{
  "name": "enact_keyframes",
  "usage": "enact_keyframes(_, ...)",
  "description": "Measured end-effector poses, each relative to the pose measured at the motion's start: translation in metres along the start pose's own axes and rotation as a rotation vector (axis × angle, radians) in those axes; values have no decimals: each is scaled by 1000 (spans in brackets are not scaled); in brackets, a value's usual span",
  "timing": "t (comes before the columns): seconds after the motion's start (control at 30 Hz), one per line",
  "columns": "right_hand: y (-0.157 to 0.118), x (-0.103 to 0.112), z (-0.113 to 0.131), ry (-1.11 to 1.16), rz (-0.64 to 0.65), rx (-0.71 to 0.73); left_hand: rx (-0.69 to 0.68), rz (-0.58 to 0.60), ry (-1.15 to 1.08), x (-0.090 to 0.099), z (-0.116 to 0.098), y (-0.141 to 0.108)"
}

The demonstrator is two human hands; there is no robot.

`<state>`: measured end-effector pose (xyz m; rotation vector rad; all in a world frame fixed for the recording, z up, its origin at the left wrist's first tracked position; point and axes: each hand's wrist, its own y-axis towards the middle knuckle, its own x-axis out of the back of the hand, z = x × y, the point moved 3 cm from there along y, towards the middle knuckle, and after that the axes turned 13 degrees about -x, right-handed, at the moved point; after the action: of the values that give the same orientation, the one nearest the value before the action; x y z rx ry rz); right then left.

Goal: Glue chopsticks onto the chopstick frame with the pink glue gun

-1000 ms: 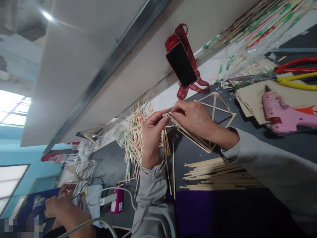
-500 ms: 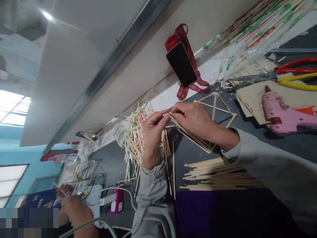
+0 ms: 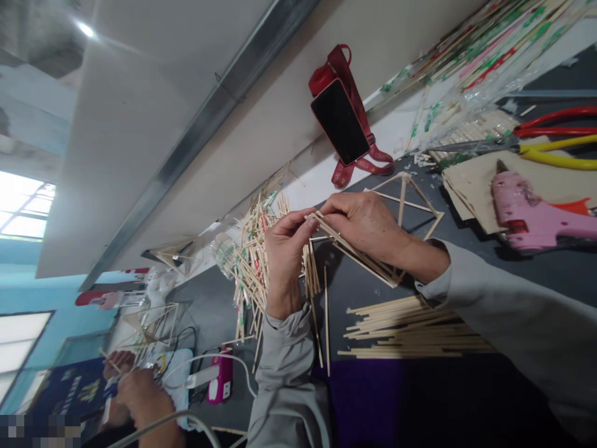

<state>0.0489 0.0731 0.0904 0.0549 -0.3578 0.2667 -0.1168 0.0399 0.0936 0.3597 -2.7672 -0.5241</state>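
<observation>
My left hand (image 3: 286, 255) is closed, its thumb and fingertips pinching the corner end of a wooden stick frame (image 3: 368, 267). Gripping the same frame close to that corner, my right hand (image 3: 368, 224) has its fingers curled around the thin sticks and hides part of them. The frame's sticks slant down to the right beneath my right palm. Behind my right wrist a frame of joined sticks (image 3: 402, 202) rests on the dark table; whether it belongs to the held piece I cannot tell. Loose wooden sticks (image 3: 401, 330) lie in a row below my right forearm.
A pink glue gun (image 3: 527, 214) and red and yellow handled tools (image 3: 555, 146) lie right. A phone (image 3: 340, 121) leans on a red object at the wall. Tangled sticks (image 3: 252, 261) lie left of my hands. Another person's hands (image 3: 135, 386) hold a stick at lower left.
Both my hands stay at the corner of the stick frame, with only a tiny shift of the fingers. The view has moved slightly. The other person's hands have shifted a little.
</observation>
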Motion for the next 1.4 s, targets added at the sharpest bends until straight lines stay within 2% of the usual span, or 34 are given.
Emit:
enact_keyframes(0.4,-1,-2,1,-32,6,61,-42,44,2,2,4,3)
enact_keyframes(1.23,-2,-3,4,-124,-2,50,-32,80,-40,2,7,5)
enact_keyframes(1.4,-1,-1,5,-150,30,45,-23,105,-69,3,9,4)
